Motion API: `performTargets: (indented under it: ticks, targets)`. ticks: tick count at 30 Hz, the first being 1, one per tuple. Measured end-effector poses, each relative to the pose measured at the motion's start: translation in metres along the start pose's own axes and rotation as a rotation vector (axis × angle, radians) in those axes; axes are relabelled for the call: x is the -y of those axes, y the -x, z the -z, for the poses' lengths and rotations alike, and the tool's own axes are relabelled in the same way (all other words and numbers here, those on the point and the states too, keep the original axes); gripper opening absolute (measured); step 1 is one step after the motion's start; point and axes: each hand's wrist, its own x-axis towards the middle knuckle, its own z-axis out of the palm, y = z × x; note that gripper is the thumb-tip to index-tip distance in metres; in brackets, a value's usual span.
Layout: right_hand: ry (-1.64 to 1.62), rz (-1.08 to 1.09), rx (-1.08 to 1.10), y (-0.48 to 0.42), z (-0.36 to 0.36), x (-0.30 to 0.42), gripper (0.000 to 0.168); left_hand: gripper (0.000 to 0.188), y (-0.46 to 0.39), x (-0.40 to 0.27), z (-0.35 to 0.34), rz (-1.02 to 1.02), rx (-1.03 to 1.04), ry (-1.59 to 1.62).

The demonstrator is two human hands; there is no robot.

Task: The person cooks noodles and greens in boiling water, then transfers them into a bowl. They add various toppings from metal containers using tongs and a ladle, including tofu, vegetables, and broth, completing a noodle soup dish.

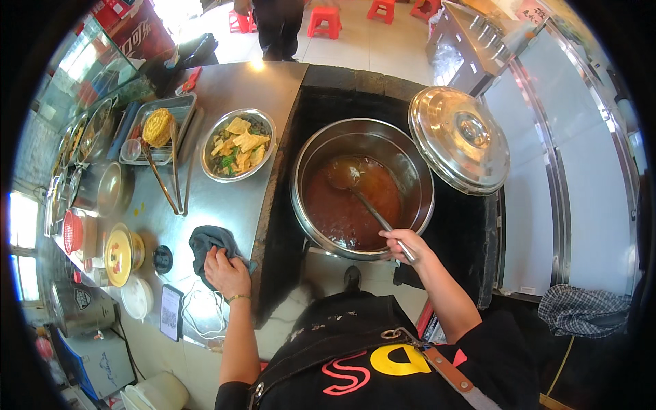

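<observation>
My right hand (407, 245) grips the handle of a metal ladle (373, 209). The ladle's bowl lies in reddish-brown broth (333, 215) inside a deep stainless steel pot (299, 205). On the steel counter to the left, my left hand (228, 274) rests on a crumpled dark grey cloth (210, 240); whether the fingers grip it or only press on it is unclear. Further up the counter stands a metal bowl (206, 164) with fried tofu-skin pieces (250, 141) and greens. The pot's shiny domed lid (446, 138) leans beside the pot's right rim.
Metal tongs (174, 187) extend from a tray (190, 110) holding a round fried item (158, 127). A yellow-lidded enamel pot (119, 253), a phone (170, 312) and a white cable (202, 315) lie left of me. Beyond the stove stands a person (279, 28) near red stools (325, 21).
</observation>
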Motion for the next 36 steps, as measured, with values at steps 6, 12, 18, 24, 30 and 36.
performTargets:
  ticks: [6, 12, 18, 24, 30, 36]
  targets:
    - [0.08, 0.098, 0.033, 0.06, 0.007, -0.017, 0.024, 0.024, 0.001, -0.001, 0.0, -0.012, 0.015, -0.017]
    - [0.157, 0.149, -0.006, 0.121, -0.013, -0.011, 0.028, 0.026, 0.0, 0.002, 0.0, -0.025, 0.011, -0.021]
    - [0.209, 0.189, -0.052, 0.165, -0.026, -0.003, 0.03, 0.027, -0.002, -0.003, 0.004, -0.004, 0.039, 0.009]
    - [0.184, 0.237, -0.035, 0.203, -0.05, 0.02, 0.028, 0.027, -0.001, -0.002, 0.003, -0.004, 0.035, 0.006]
    - [0.27, 0.253, -0.042, 0.226, -0.09, 0.052, 0.031, 0.026, 0.001, 0.005, -0.002, -0.027, -0.027, -0.008]
    - [0.268, 0.25, 0.092, 0.222, -0.131, 0.075, 0.029, 0.027, 0.001, 0.005, -0.002, -0.022, -0.024, 0.026]
